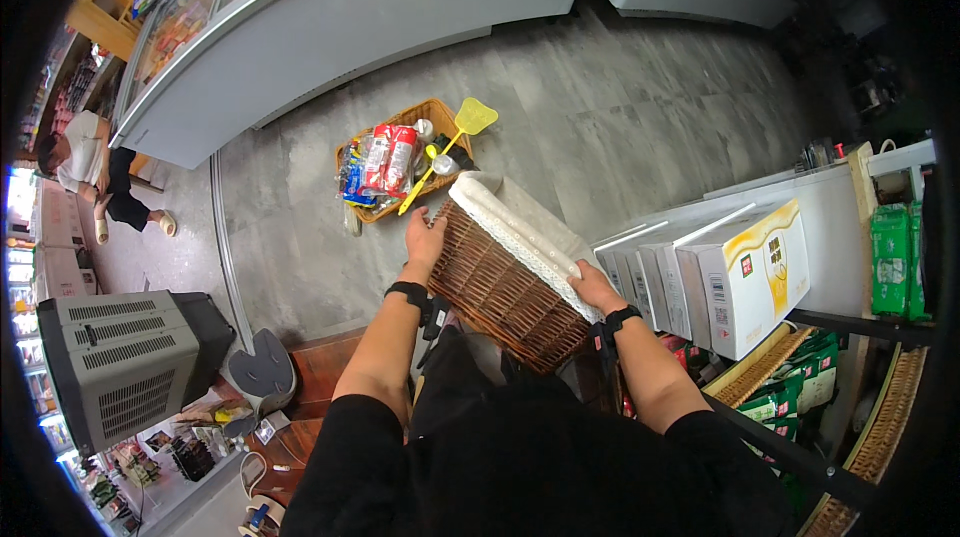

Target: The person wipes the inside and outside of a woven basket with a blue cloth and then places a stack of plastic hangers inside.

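Between my two hands is a brown wicker basket [510, 282], tilted, its rim covered by a cream cloth liner [517, 214] with a lace edge. My left hand [425, 240] grips its left end. On the lace edge at the right end rests the grip of my right hand [595, 287]. The basket's inside is hidden from me. Just beyond it, on the floor, a lighter wicker basket [369, 213] holds red packets [388, 159], a blue packet [352, 180] and other small goods. Across that one lies a yellow fly swatter [450, 145].
Chest freezers [420, 4] line the far side. At right, white cartons [750, 274] stand beside shelves with green packets [890, 259]. A grey slatted machine housing [124, 364] and a stool seat [261, 372] are at left. Another person [94, 169] sits at far left.
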A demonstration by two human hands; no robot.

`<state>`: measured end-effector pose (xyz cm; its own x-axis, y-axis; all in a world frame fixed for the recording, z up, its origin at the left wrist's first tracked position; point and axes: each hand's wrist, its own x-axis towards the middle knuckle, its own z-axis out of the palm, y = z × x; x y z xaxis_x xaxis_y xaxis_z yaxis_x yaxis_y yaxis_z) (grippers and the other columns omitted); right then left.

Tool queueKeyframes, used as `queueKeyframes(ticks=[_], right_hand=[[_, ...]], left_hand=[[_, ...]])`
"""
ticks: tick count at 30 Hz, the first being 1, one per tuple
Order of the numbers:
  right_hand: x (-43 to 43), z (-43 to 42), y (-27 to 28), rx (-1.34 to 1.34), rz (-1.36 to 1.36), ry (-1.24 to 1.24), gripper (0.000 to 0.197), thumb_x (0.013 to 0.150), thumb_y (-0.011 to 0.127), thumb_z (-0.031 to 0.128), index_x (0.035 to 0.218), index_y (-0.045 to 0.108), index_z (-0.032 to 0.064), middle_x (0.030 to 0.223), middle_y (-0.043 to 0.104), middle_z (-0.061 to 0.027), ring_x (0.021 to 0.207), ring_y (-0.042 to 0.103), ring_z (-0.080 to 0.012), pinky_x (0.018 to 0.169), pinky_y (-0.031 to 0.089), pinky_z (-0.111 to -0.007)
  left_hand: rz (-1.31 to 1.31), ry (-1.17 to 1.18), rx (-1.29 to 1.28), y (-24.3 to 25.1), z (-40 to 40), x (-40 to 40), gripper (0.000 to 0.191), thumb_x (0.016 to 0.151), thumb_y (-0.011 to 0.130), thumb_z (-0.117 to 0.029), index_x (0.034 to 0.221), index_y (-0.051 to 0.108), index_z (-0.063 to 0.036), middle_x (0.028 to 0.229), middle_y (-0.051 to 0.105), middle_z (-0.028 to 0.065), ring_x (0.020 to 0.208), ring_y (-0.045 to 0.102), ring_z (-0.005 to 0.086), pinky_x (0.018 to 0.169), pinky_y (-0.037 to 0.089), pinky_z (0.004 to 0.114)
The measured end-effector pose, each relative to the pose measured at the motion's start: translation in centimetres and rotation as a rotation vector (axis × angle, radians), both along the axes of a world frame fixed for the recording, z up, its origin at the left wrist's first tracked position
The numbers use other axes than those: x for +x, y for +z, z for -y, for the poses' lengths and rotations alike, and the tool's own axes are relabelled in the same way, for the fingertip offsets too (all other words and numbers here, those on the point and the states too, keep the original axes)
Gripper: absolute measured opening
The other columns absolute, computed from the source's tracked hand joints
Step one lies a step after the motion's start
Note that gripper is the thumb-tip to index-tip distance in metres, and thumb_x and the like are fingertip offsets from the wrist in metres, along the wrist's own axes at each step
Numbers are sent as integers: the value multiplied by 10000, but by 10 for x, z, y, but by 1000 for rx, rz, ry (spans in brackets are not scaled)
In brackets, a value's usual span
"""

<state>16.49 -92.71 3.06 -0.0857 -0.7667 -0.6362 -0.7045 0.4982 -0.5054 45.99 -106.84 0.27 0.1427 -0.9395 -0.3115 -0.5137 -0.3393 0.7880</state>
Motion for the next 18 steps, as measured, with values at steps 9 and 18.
queueKeyframes(ticks=[9, 18], right_hand=[[19, -15, -8, 18, -121, -3, 348, 783, 502, 231, 1066, 447, 36, 1023, 526, -192, 955, 491, -343, 799, 384, -402], [25, -10, 5, 12, -119, -75, 339, 778, 519, 195, 1045, 454, -5, 961, 540, -229, 904, 512, -355, 771, 397, -370]], left_hand=[[37, -133, 177, -9, 37, -10, 611, 685, 568, -490, 1058, 512, -10, 997, 549, 203, 958, 518, 296, 833, 388, 335], [-94, -94, 175, -21, 45, -4, 399, 667, 632, -374, 881, 585, -40, 841, 604, 138, 825, 569, 253, 749, 426, 312]])
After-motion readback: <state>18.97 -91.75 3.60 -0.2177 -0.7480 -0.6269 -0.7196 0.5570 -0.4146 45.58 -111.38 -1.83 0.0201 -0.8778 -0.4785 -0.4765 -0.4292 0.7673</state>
